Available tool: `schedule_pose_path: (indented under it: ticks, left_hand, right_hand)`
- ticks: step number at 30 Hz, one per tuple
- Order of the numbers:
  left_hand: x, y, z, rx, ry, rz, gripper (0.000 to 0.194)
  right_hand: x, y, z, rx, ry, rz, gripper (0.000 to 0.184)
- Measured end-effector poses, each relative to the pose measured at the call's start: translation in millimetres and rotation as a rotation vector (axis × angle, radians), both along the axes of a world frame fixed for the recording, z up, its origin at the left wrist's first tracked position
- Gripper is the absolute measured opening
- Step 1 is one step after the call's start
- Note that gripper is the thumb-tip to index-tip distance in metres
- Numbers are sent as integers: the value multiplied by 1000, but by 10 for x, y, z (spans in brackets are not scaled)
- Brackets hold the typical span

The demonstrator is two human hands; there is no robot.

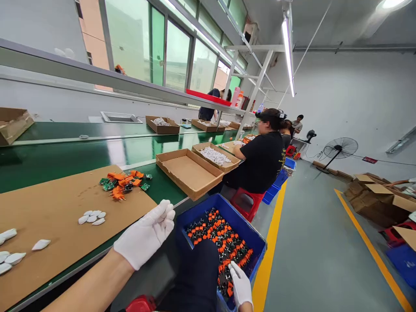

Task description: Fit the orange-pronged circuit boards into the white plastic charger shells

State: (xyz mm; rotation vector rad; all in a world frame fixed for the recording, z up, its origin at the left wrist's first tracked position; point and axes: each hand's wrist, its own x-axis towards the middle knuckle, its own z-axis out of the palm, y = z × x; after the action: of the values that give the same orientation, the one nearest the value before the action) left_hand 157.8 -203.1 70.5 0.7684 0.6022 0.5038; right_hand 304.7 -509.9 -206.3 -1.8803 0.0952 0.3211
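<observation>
My left hand [147, 236], in a white glove, is raised at the front edge of the workbench. Its fingers are curled in toward the palm, and nothing shows between them. My right hand [239, 284], also gloved in white, reaches into a blue bin [258, 249] beside my leg. Its fingers are stretched down onto the orange-and-black parts with circuit boards [224, 236] that fill the bin. On a brown board [65, 190] lie a heap of orange plug parts with green circuit boards [121, 184] and several white pointed pieces [92, 217].
A shallow cardboard tray [190, 171] stands at the bench edge, beside a tray of small white pieces [215, 155]. A co-worker in black [264, 158] sits on a red stool [248, 201]. A shelf rail crosses above the green bench. Yellow lines mark the floor.
</observation>
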Motion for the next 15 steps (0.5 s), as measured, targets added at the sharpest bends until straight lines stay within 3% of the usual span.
schedule_pose_path:
  ticks: [3, 6, 8, 12, 15]
  left_hand:
    - [66, -39, -3, -29, -34, -45, 36]
    - [184, -111, -56, -42, -49, -109, 35]
    - [267, -179, -123, -48, -46, -160, 33]
    - [355, -331, -228, -50, -19, -247, 23]
    - [338, -409, -210, -38, -31, -295, 16]
  right_hand:
    - [-3, 14, 167, 19, -29, -9, 68]
    - [-8, 186, 543, 88, -143, 50, 62]
    - [-55, 352, 916, 155, -271, 121, 51]
    - [-264, 715, 1826, 254, -612, 269, 33]
    - [-414, 983, 2407, 236, -1189, 409, 34]
